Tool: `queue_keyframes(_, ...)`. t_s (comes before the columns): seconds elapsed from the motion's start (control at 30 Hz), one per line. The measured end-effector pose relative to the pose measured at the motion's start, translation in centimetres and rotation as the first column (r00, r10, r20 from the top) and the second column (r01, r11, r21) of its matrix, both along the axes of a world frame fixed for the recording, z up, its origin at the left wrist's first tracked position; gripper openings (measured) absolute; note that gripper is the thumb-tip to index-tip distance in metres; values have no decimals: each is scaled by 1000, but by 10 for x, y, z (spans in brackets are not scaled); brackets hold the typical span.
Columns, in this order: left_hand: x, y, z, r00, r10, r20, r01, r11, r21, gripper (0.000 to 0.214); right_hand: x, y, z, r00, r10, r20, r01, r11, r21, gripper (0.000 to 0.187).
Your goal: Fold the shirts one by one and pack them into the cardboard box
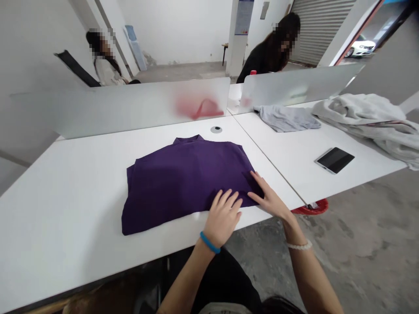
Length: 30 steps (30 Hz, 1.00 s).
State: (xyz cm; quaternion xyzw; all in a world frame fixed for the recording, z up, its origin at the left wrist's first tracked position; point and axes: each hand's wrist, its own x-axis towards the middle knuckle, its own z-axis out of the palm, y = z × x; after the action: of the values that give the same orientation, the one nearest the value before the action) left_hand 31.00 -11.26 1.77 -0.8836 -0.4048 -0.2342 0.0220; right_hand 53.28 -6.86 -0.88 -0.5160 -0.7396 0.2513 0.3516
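Note:
A folded dark purple long-sleeved top (183, 183) lies on the white table (59, 209), its collar pointing away from me. My left hand (222, 217), with a blue band on the wrist, rests on the top's near edge with the fingers spread. To its right, my right hand (266, 196), with a white bead bracelet, lies flat on the near right corner of the fold. Neither hand visibly grips the cloth.
Frosted divider panels (140, 107) stand along the far table edge. On the adjoining table are a grey cloth (286, 118), a tablet (334, 159) and a heap of pale fabric (366, 117). Two people sit or stand beyond the dividers. A red object (310, 207) shows below the table seam.

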Motion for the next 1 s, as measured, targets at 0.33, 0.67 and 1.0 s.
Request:
queue_keyframes(0.33, 45, 30, 6, 975, 164, -151, -199, 947, -251, 23, -22, -57, -3, 63, -448, -892, 352, 846, -400, 19)
queue_keyframes(0.67, 58, -30, 28, 990, 85, 112, -59, 973, -225, 25, -53, -75, 11, 163, -533, -830, 13, 843, -538, 46)
queue_keyframes(1.0, 2, 45, 43, 990, 134, -53, -139, 986, -92, 47, -60, -73, 19, 52, -606, -794, 363, 752, -550, 39)
